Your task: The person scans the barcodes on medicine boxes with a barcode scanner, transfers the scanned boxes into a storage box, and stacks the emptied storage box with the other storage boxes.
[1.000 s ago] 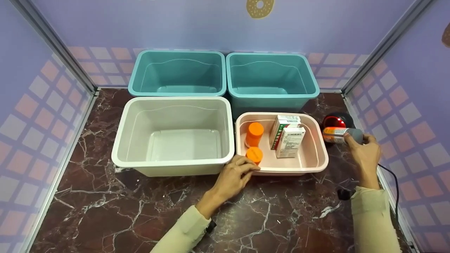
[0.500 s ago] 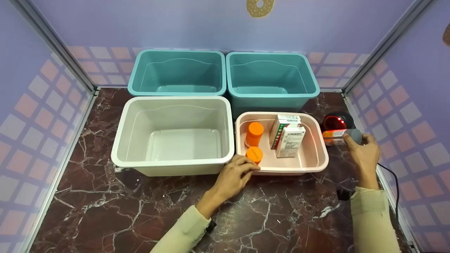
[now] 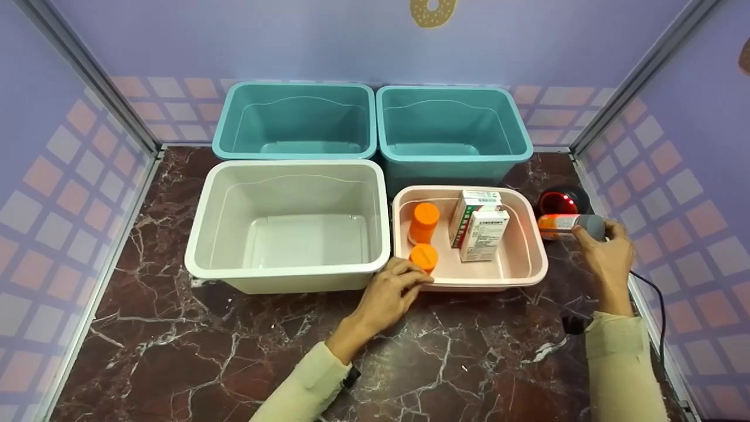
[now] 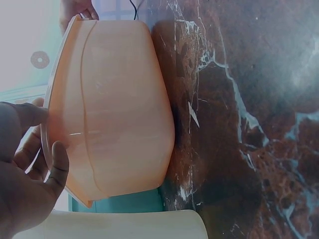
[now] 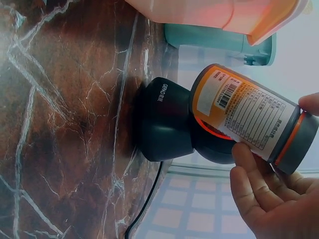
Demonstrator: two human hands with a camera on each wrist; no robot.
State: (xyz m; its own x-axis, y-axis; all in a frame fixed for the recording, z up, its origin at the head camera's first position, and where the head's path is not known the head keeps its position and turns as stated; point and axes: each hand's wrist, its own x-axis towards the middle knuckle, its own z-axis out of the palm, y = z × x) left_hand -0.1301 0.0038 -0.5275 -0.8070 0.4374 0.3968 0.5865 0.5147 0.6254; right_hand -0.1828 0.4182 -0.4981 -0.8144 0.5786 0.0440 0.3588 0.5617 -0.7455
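Note:
My right hand (image 3: 609, 252) holds a supplement bottle (image 5: 241, 112) with an orange and white label near its grey cap (image 5: 297, 144). The bottle lies on its side in the air, its barcode (image 5: 228, 95) visible in the right wrist view. Right behind it stands a black barcode scanner (image 5: 167, 119), glowing red. At the front left corner of the pink bin (image 3: 530, 258), my left hand (image 3: 389, 293) grips the rim, thumb on the outer wall. Inside that bin are two orange-capped bottles (image 3: 426, 220) and two medicine boxes (image 3: 485, 237), all upright.
A large cream bin (image 3: 287, 274) stands left of the pink one. Behind them are two teal bins (image 3: 296, 156) along the back wall. The scanner's black cable (image 3: 661, 316) runs down the right side of the marble-patterned table (image 3: 193, 357).
The bottle in my right hand has shifted and tilted slightly in front of the scanner. My left hand stays at the pink bin's rim.

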